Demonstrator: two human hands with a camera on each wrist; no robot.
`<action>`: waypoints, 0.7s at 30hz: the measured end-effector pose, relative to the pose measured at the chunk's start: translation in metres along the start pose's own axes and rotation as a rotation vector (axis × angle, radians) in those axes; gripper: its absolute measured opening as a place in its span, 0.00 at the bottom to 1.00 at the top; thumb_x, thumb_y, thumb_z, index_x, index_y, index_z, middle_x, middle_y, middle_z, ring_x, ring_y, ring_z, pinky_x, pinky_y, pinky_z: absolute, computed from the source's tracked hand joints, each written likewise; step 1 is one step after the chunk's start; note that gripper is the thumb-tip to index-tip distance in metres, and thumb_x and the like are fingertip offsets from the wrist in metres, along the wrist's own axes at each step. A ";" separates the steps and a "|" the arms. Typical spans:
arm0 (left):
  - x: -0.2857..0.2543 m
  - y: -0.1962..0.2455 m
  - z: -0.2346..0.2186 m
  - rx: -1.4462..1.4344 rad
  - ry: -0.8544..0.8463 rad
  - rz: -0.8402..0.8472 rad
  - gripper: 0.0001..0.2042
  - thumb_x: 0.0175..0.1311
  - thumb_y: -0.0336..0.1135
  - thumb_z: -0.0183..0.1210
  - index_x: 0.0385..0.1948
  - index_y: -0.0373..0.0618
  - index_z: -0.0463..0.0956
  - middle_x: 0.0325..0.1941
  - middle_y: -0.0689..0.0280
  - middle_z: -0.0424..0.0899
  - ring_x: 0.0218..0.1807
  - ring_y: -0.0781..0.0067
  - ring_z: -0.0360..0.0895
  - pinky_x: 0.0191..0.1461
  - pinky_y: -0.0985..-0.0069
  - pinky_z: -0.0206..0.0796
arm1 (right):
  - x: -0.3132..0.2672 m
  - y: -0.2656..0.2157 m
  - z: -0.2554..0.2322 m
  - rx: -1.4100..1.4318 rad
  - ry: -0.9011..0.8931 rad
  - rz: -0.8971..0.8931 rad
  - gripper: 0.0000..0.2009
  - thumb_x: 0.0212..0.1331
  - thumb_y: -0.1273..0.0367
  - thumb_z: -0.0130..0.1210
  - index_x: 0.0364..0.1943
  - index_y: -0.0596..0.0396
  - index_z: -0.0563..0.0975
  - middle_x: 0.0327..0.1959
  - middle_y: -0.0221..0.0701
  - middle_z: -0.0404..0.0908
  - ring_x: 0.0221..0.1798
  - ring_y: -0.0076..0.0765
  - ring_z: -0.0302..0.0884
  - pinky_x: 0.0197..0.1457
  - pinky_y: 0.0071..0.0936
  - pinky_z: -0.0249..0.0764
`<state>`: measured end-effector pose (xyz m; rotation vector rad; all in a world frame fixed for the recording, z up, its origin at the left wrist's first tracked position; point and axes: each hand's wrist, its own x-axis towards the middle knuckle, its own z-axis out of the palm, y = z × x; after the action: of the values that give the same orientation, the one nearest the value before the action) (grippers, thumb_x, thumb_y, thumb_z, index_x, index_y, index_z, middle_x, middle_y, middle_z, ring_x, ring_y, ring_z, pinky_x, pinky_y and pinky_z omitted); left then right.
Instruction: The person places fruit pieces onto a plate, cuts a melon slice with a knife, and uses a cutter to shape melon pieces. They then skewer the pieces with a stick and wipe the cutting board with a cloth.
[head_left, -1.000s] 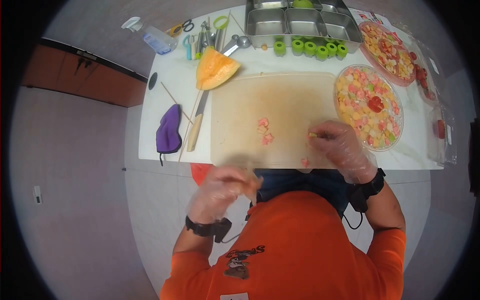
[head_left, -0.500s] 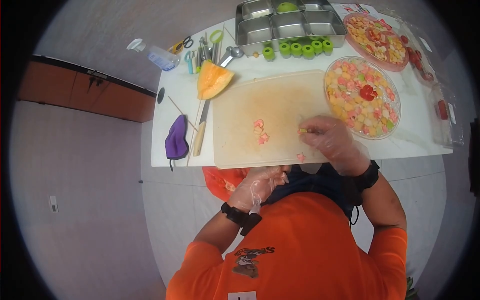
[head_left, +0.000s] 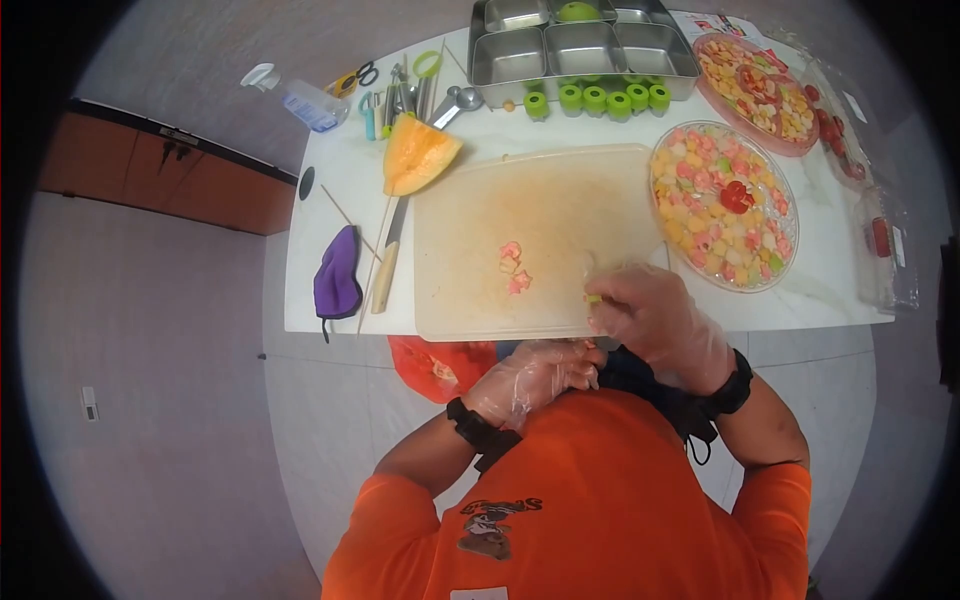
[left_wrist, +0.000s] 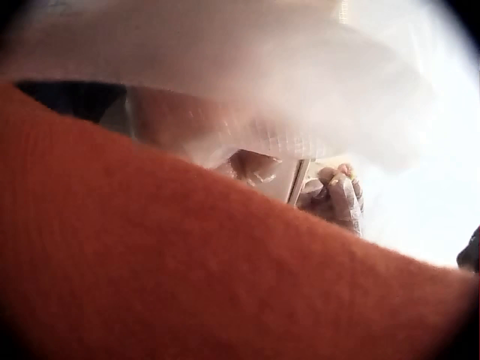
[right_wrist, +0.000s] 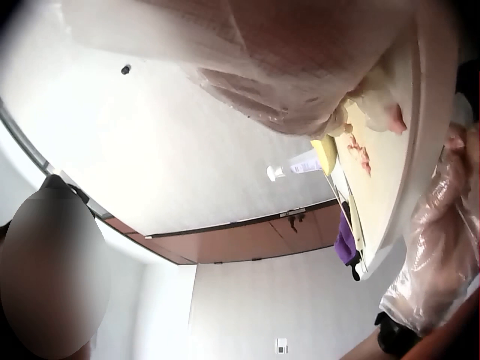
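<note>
My right hand (head_left: 655,320), in a clear plastic glove, is over the front right of the cutting board (head_left: 560,190). Between its thumb and fingers it pinches a small yellow-green piece (head_left: 594,298), too small to identify. Just below the board's front edge, my gloved left hand (head_left: 540,378) has its fingers loosely bent towards the right hand, with nothing visible in it. Several small pink and pale fruit pieces (head_left: 513,268) lie mid-board. One pink piece (right_wrist: 397,120) shows by the right glove in the right wrist view. In the left wrist view, gloved fingers (left_wrist: 346,199) appear beyond an orange sleeve.
A melon wedge (head_left: 420,157), a knife (head_left: 384,280) and a purple cloth item (head_left: 338,275) lie left of the board. To its right stands a tray of cut fruit (head_left: 715,240). Steel containers (head_left: 585,50) and green-topped cutters (head_left: 595,100) sit behind. A red bag (head_left: 425,368) hangs below the edge.
My left hand has moved right from beside the red bag to below the board's front edge. My right hand has come down and left towards that edge, still pinching the yellow-green piece.
</note>
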<state>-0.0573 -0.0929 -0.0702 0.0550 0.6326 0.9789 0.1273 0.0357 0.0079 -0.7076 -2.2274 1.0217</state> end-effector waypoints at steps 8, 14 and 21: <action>0.004 -0.006 -0.005 -0.107 -0.078 -0.059 0.14 0.72 0.34 0.57 0.52 0.35 0.77 0.53 0.47 0.85 0.53 0.51 0.84 0.57 0.63 0.77 | -0.006 -0.017 0.005 -0.054 -0.106 -0.182 0.08 0.57 0.70 0.63 0.39 0.56 0.82 0.33 0.39 0.82 0.38 0.48 0.81 0.41 0.38 0.78; 0.003 -0.008 -0.016 -0.090 -0.067 -0.085 0.17 0.70 0.37 0.55 0.54 0.33 0.75 0.54 0.48 0.83 0.53 0.48 0.83 0.60 0.64 0.76 | -0.014 -0.025 -0.006 0.422 -0.190 0.303 0.10 0.59 0.71 0.63 0.44 0.57 0.82 0.34 0.34 0.81 0.37 0.38 0.83 0.41 0.32 0.79; -0.004 -0.009 -0.012 -0.368 -0.219 -0.130 0.16 0.70 0.39 0.56 0.51 0.35 0.74 0.54 0.51 0.81 0.52 0.49 0.82 0.59 0.64 0.76 | -0.012 -0.031 0.000 0.419 -0.061 0.444 0.10 0.62 0.72 0.61 0.46 0.60 0.83 0.33 0.35 0.82 0.37 0.29 0.82 0.41 0.27 0.77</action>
<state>-0.0587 -0.1038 -0.0808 -0.1997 0.2457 0.9348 0.1286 0.0102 0.0292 -1.0046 -1.8445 1.6815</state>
